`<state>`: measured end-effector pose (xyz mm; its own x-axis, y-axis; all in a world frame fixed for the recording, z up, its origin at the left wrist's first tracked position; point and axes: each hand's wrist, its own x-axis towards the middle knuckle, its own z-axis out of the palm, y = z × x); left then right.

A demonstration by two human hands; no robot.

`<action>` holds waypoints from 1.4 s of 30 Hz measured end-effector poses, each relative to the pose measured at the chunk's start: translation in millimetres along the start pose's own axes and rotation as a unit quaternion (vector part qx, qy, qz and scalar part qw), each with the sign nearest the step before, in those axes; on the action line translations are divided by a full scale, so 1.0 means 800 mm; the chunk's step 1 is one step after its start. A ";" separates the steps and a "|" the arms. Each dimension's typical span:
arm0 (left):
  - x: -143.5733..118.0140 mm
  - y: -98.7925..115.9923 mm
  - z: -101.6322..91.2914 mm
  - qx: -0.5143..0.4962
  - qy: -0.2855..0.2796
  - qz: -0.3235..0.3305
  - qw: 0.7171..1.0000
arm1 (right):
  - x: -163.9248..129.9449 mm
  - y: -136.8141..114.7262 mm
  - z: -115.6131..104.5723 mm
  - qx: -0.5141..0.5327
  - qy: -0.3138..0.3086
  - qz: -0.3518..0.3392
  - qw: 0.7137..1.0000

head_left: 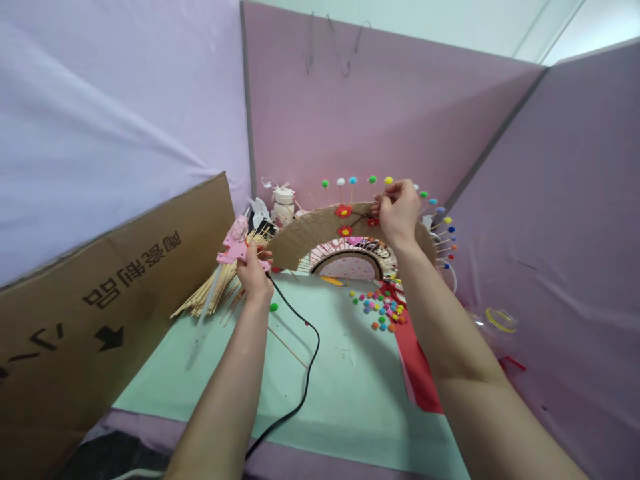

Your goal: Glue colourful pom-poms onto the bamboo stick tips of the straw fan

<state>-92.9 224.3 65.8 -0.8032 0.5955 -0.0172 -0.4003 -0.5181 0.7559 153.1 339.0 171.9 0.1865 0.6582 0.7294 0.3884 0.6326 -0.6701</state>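
Observation:
My left hand (255, 272) is closed round a pink hot glue gun (235, 243) at the left, with a black cord (316, 347) running down from it. My right hand (400, 212) is pinched at the upper edge of a brown cardboard arch (310, 230); what is between its fingertips is too small to make out. Red felt flowers (345, 231) with yellow centres and a dark twig decorate the arch. Sticks tipped with coloured pom-poms, such as a green pom-pom (373, 179), stand out along its outer rim. Thin sticks fan between the arch and a smaller dotted half-round (350, 267).
Bamboo sticks (207, 293) lie bundled at the left beside a cardboard box panel (150, 267). Loose pom-poms (383, 310) and red felt (417, 363) lie on the pale green tabletop (345, 393). A white bottle (284, 203) stands behind; a clear jar (500, 320) is at right.

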 end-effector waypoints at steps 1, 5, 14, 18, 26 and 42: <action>0.000 0.001 0.000 0.000 -0.002 0.000 1.000 | 0.001 -0.002 0.001 0.001 -0.005 0.008 1.000; 0.001 0.003 -0.001 -0.001 0.000 0.005 1.000 | 0.001 -0.003 0.004 -0.002 -0.015 0.033 0.999; 0.001 0.006 -0.004 0.018 -0.003 0.012 1.000 | -0.025 -0.022 -0.004 -0.152 -0.048 -0.036 0.987; 0.000 0.006 -0.005 0.003 -0.003 0.006 1.000 | -0.034 -0.043 -0.001 -0.226 -0.080 -0.025 0.970; 0.001 0.011 -0.005 -0.018 -0.005 -0.022 1.000 | -0.042 -0.069 0.036 -0.319 0.017 0.103 0.942; -0.033 0.092 -0.037 -0.050 -0.033 -0.027 0.998 | 0.067 -0.097 -0.040 -0.243 0.082 -0.026 0.966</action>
<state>-114.3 151.8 102.5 -0.7501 0.6612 -0.0107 -0.4870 -0.5415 0.6853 162.0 311.9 267.0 0.2798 0.5319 0.7992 0.7719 0.3704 -0.5167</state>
